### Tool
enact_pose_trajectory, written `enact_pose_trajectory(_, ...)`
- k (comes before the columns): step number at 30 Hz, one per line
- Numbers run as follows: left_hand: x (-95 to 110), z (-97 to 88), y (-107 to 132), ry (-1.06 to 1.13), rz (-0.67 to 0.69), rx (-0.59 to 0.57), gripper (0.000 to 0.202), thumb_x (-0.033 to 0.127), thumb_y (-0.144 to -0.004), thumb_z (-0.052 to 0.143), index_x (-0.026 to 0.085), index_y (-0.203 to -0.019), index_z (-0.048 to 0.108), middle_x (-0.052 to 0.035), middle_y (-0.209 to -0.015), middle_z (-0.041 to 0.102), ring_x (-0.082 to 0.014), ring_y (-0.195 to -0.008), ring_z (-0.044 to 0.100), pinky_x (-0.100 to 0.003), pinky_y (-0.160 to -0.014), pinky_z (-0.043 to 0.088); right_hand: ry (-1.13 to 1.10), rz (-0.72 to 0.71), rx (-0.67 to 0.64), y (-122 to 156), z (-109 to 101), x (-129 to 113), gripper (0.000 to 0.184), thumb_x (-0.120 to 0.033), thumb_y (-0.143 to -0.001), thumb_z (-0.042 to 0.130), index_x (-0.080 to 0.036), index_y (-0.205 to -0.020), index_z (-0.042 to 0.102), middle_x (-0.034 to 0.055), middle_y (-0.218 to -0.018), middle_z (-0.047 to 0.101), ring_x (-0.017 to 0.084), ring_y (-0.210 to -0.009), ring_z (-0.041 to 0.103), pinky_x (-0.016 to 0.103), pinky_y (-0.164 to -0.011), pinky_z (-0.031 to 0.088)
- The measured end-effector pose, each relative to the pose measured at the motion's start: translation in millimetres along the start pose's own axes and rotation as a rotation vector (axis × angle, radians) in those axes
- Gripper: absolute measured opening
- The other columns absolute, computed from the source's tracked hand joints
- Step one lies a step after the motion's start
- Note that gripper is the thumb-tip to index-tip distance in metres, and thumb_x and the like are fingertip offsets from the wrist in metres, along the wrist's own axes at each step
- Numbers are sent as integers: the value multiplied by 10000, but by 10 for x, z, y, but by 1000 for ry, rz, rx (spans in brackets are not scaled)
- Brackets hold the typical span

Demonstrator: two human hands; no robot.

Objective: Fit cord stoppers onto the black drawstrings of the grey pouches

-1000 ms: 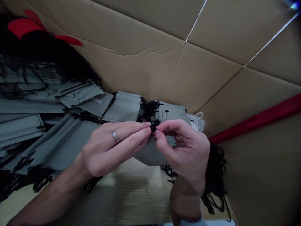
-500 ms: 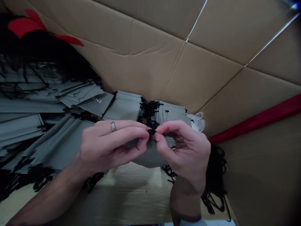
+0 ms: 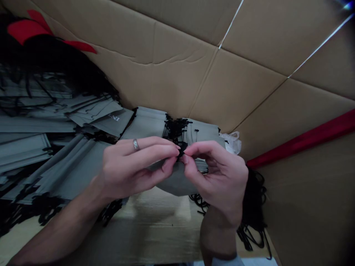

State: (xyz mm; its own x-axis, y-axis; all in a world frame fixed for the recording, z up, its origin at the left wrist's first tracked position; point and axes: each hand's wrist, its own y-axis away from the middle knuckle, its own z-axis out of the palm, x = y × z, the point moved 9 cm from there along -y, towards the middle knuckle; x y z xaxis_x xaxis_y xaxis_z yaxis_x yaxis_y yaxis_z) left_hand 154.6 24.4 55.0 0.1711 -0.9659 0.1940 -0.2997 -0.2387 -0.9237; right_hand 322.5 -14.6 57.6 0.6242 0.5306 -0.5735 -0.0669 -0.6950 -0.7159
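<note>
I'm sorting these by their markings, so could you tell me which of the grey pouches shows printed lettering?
The grey pouch with white lettering lying flat in the pile, up and left of the left hand; the other pouches in view show plain grey faces.

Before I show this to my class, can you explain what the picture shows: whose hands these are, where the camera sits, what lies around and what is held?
The camera sits on the person's head, looking down at their own bare hands. The left hand, wearing a ring, and the right hand meet fingertip to fingertip, pinching a small black cord knot on a grey fabric pouch. Stacks of similar grey pouches lie to the left, loose black cords to the right, with cardboard walls behind.
</note>
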Motion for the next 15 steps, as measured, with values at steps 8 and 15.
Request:
enact_pose_trajectory(8,186,-3,59,-207,112,3,221,120,-859,902,135,-1038,772,-79,-1035,860,-165,-888,834,-239,-822,698,92,-87,-16,-15,23,-68,155,-79,-894,735,-230,-932,729,-58,-847,771,95,-707,714,221,-727,629)
enact_pose_trajectory(15,-27,29,1,34,-194,12,149,195,-881,812,282,-975,735,28,-968,855,-159,-795,822,-299,-731,735,117,-136,43,14,20,-102,183,-89,-892,731,-263,-945,726,-29,-859,775,139,-720,720,277,-690,643)
